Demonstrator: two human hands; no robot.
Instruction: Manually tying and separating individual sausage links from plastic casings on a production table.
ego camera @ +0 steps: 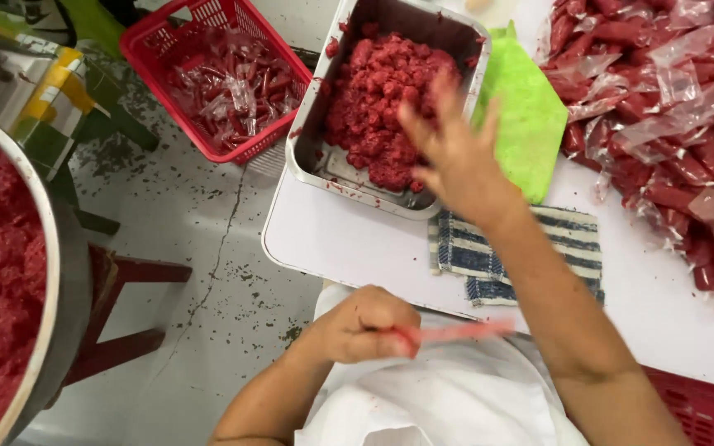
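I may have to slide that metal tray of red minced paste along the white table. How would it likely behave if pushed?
The metal tray would probably feel heavy for its size, since the red paste fills much of it. It overhangs the white table edge at one corner, so a push that way might tip it. Its smeared rim could be slippery.

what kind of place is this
Probably a small food-making workshop: a metal tray of red minced meat, a heap of filled plastic tubes on the white table, and a large steel bowl of the same mince.

Shiny metal tray (307, 157), woven striped cloth (489, 248), glossy clear plastic sleeves (679, 91).
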